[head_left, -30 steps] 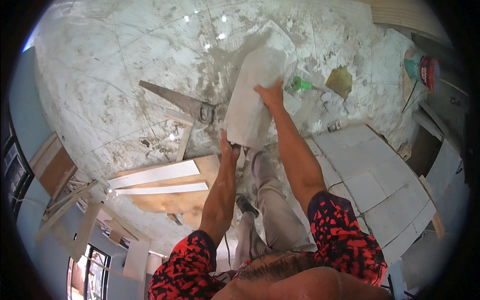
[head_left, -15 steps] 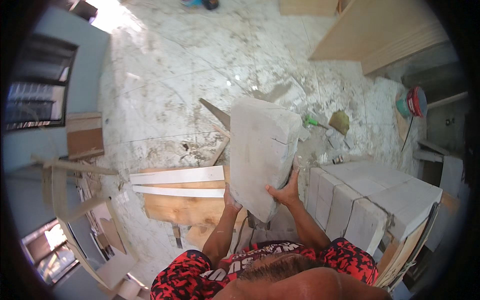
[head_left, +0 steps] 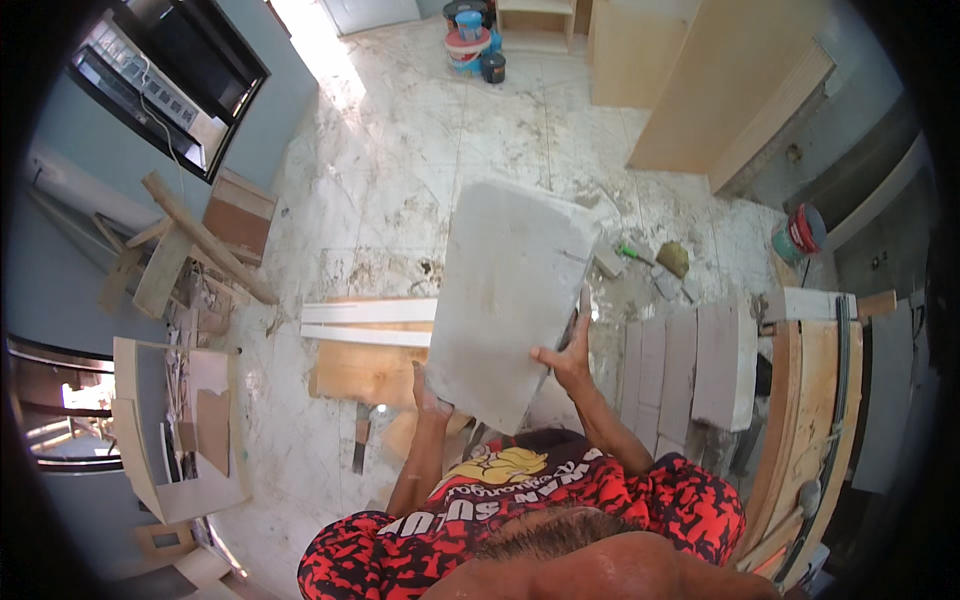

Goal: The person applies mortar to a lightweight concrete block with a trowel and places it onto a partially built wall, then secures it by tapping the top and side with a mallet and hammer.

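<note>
A large grey rectangular block [head_left: 500,280] is lifted up in front of me, tilted, with a chipped edge and a crack near its upper right. My left hand [head_left: 430,398] grips its lower left edge. My right hand [head_left: 568,355] grips its right side, with the thumb over the face. Below and left of the block, two white strips [head_left: 365,310] lie on a wooden board [head_left: 370,375]. Just beyond its right edge on the floor lie a green-handled tool [head_left: 630,252] and a yellowish sponge-like piece [head_left: 672,260].
Stacked grey blocks [head_left: 680,370] and timber planks [head_left: 820,410] stand at my right. Wooden offcuts [head_left: 185,260] and a pale panel frame [head_left: 140,430] lean along the left wall. Paint buckets [head_left: 465,50] stand at the far side, near tan cabinets [head_left: 670,90]. Another bucket [head_left: 800,230] sits at right.
The block has come up off the floor and nearer my body, held in both hands. My view has tilted up, showing more of the room's far side.
</note>
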Demonstrator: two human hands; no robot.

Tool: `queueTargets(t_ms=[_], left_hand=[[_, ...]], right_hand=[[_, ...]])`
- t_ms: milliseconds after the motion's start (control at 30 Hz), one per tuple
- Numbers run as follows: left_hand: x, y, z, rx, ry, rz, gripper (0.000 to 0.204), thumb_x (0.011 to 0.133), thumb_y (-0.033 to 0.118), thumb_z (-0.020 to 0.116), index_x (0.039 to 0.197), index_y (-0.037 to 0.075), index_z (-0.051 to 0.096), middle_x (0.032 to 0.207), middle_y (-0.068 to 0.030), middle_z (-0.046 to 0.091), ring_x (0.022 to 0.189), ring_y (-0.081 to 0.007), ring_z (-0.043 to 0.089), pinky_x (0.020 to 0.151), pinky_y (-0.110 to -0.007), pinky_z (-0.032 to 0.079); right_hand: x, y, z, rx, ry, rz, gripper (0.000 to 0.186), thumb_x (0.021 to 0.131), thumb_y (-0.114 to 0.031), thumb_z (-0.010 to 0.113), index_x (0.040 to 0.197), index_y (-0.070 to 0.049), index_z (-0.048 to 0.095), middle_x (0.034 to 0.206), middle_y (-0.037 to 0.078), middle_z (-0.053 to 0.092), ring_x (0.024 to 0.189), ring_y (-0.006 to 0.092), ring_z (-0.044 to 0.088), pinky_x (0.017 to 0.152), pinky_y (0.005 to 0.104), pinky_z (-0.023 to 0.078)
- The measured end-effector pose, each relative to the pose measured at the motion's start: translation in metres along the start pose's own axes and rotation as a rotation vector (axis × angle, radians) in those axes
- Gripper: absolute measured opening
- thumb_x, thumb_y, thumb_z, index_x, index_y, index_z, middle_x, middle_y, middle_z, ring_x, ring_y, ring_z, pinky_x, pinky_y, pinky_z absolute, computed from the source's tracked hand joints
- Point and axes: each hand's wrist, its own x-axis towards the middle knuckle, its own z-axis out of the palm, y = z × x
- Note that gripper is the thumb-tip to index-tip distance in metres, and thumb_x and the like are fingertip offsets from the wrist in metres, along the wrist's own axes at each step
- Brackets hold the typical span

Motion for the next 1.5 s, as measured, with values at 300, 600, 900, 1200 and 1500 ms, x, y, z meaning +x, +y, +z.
queueTargets(t_ms=[300, 600, 900, 1200, 1500], left_hand=[[-0.057, 0.032, -0.048, 0.577, 0.004, -0.055, 0.06, 0.084, 0.023, 0.063, 0.133, 0.0, 0.038, 0.123, -0.014, 0.053, 0.113, -0.0236, 0.053, 0.097, -0.038, 0.044], [-0.046, 0.016, -0.008, 0.969, -0.013, -0.297, 0.068, 0.074, 0.023, 0.074, 0.129, -0.001, 0.043, 0.11, -0.0106, 0.058, 0.1, -0.0192, 0.055, 0.084, -0.032, 0.045], [-0.035, -0.058, -0.031, 1.311, 0.143, -0.472, 0.04, 0.085, 0.033, 0.059, 0.108, 0.001, 0.058, 0.094, -0.0073, 0.061, 0.084, -0.0156, 0.057, 0.072, -0.029, 0.046], [-0.086, -0.142, -0.088, 1.439, -0.008, -0.606, 0.036, 0.086, 0.028, 0.057, 0.11, 0.002, 0.058, 0.098, -0.006, 0.061, 0.089, -0.0141, 0.056, 0.077, -0.028, 0.045], [-0.215, -0.153, -0.146, 1.196, 0.22, -0.678, 0.037, 0.087, 0.029, 0.053, 0.115, 0.006, 0.053, 0.096, -0.0071, 0.063, 0.087, -0.0174, 0.061, 0.068, -0.031, 0.049]], right_hand=[[-0.068, 0.077, -0.022, 0.334, 0.318, 0.409, 0.082, 0.067, -0.009, 0.064, 0.138, -0.007, 0.023, 0.121, 0.016, 0.047, 0.109, 0.03, 0.05, 0.09, 0.0401, 0.047], [-0.148, 0.137, -0.075, 0.655, 0.558, 0.565, 0.072, 0.07, -0.01, 0.064, 0.133, 0.001, 0.029, 0.12, 0.017, 0.045, 0.113, 0.0306, 0.046, 0.098, 0.0429, 0.04], [-0.258, 0.156, -0.095, 0.735, 0.87, 0.827, 0.058, 0.076, -0.019, 0.061, 0.127, -0.002, 0.04, 0.122, 0.014, 0.049, 0.111, 0.0311, 0.05, 0.094, 0.045, 0.043], [-0.394, 0.169, -0.137, 0.762, 1.047, 0.88, 0.061, 0.075, -0.028, 0.062, 0.127, -0.002, 0.042, 0.123, 0.013, 0.052, 0.111, 0.0296, 0.052, 0.095, 0.0442, 0.043], [-0.456, 0.16, -0.174, 0.492, 0.957, 0.961, 0.087, 0.069, -0.023, 0.069, 0.137, -0.001, 0.021, 0.121, 0.02, 0.045, 0.111, 0.0305, 0.049, 0.09, 0.0433, 0.045]])
